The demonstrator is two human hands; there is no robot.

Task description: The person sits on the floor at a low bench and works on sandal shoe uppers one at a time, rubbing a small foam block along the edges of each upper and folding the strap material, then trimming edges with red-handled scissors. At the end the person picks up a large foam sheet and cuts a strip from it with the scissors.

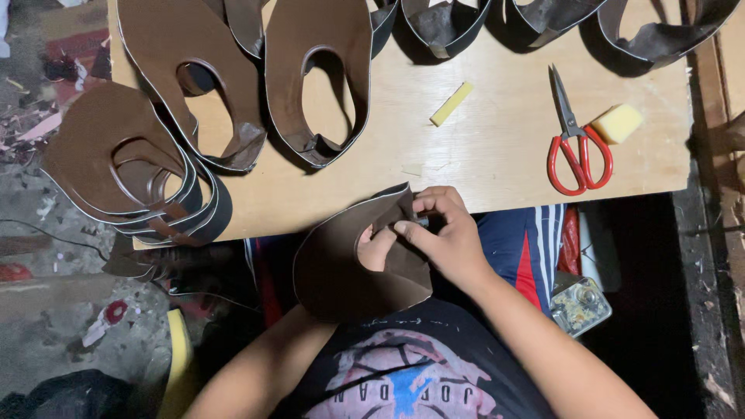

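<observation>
At the near edge of the wooden worktop (497,155), both hands work on one brown leather shoe upper (341,271), held just off the edge above the person's lap. The left hand (378,247) is behind the piece, its fingers poking through the cut-out opening and pinching the leather, while the right hand (446,233) is closed on the heel end, thumb and fingers pressing the folded strip there. This piece looks to be in mid-handling, its back end not yet flat. A stack of similar uppers (124,167) lies at the left, two more uppers (256,77) lie spread behind, and dark curled pieces (543,19) line the far edge; which are finished I cannot tell. Red-handled scissors (576,140), a yellow sponge (618,122) and a yellow strip (451,103) lie untouched.
</observation>
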